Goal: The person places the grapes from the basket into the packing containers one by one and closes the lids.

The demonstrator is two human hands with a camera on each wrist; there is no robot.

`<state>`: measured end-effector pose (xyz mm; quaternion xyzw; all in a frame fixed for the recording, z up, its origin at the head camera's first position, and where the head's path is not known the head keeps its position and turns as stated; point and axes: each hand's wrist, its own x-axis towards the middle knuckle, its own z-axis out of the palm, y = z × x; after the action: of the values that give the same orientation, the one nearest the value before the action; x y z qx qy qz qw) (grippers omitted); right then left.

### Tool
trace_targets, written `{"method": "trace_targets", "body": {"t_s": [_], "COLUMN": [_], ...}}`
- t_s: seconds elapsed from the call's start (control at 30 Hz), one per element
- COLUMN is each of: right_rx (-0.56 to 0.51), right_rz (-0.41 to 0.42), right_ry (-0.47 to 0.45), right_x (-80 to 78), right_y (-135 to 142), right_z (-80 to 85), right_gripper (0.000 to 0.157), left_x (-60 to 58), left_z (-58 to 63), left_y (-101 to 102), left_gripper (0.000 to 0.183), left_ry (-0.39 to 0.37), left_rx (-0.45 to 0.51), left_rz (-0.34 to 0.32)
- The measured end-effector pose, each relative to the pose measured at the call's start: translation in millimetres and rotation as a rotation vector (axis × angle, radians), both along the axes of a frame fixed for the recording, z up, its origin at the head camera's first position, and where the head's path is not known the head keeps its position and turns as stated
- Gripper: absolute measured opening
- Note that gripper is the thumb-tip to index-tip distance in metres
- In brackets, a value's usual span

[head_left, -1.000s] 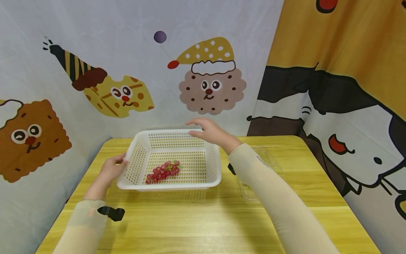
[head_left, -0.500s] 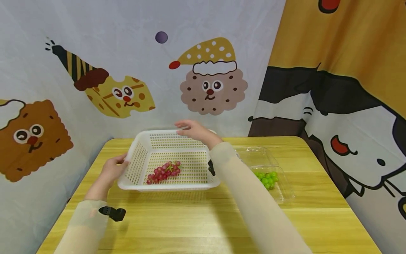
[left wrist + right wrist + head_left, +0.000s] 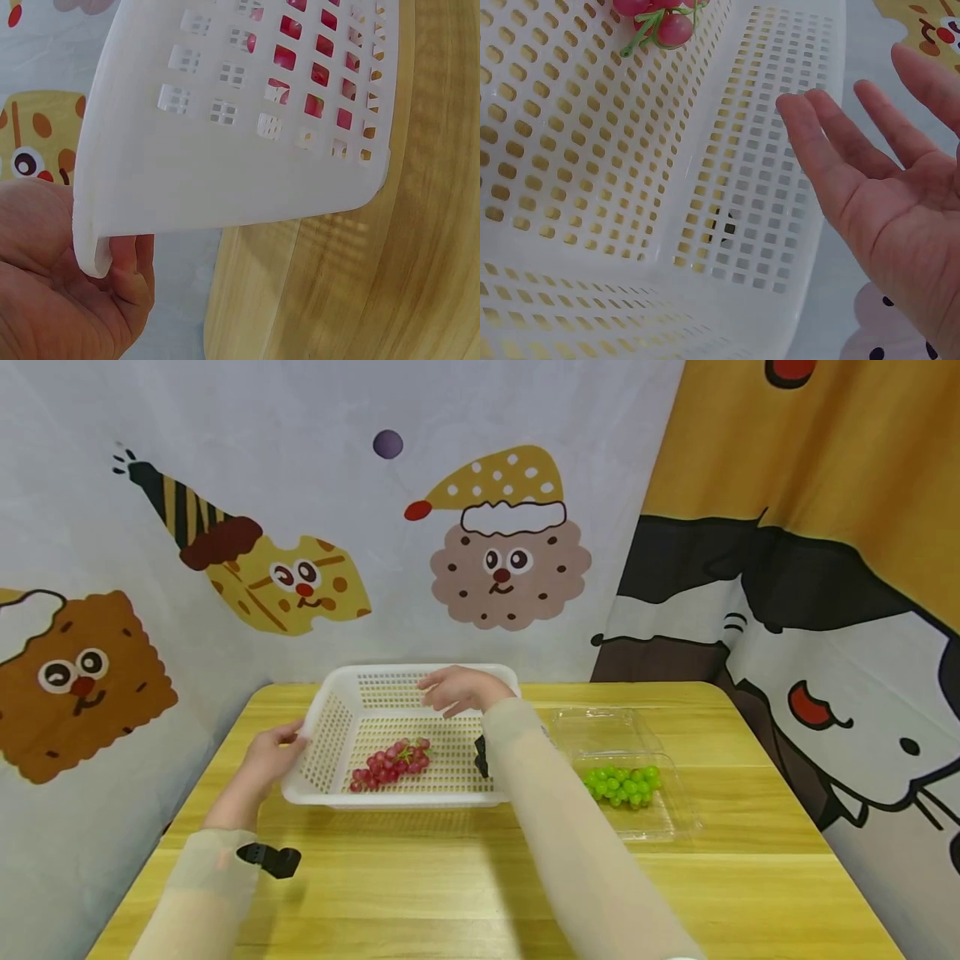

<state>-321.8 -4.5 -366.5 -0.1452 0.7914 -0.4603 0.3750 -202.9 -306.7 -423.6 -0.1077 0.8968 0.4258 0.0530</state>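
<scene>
Overall, a printed curtain (image 3: 315,435) backs a wood-grain bench (image 3: 420,877); on it, left of centre, a white perforated basket (image 3: 405,800); to the right, a clear plastic box (image 3: 648,823), lid laid open on the far side; left hand (image 3: 272,757) grips the basket's left rim; right hand (image 3: 459,689) hangs over the basket's far right part, fingers loosely spread, holding nothing; green grapes (image 3: 624,787) lie in the near half of the box; red grapes (image 3: 390,766) lie on the basket floor, toward the left front; step in hand, as judged: left hand steadying the basket, right hand moving free above it; next move seems to call for the right hand either taking the rim or crossing to the green grapes, pictures do not settle which. Unclear: whether the right fingertips touch the rim; whether the basket's base sits flat; right sleeve (image 3: 551,793) hides the basket's near right corner and part of the box's left edge.
</scene>
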Motion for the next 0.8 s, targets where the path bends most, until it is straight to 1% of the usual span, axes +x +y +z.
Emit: {"method": "trace_targets", "body": {"t_s": [0.13, 0.33, 0.53, 0.63, 0.8], "right_rx": [-0.022, -0.068, -0.115, -0.14, -0.145], "right_rz": [-0.032, -0.05, -0.096, -0.135, -0.183], "right_ry": [-0.039, -0.096, -0.218, -0.289, -0.341], "right_x": [-1.0, -4.4, -7.2, -7.7, -4.8], "right_y": [1.4, 3.3, 5.7, 4.7, 0.8], "right_z": [-3.2, -14.8, -28.7, -35.9, -44.4], "right_gripper": [0.049, 0.05, 0.051, 0.051, 0.052], "left_x": [-1.2, -1.5, -2.0, -2.4, -2.8], "left_z": [-1.1, -1.4, -1.6, -1.7, -1.4], "left_y": [0.0, 0.1, 1.3, 1.5, 0.8], "left_gripper": [0.052, 0.052, 0.052, 0.052, 0.052], "left_ry": [0.0, -0.004, -0.004, -0.004, -0.008], "left_rx": [0.005, 0.017, 0.014, 0.015, 0.018], "left_rz": [0.009, 0.017, 0.02, 0.024, 0.031]}}
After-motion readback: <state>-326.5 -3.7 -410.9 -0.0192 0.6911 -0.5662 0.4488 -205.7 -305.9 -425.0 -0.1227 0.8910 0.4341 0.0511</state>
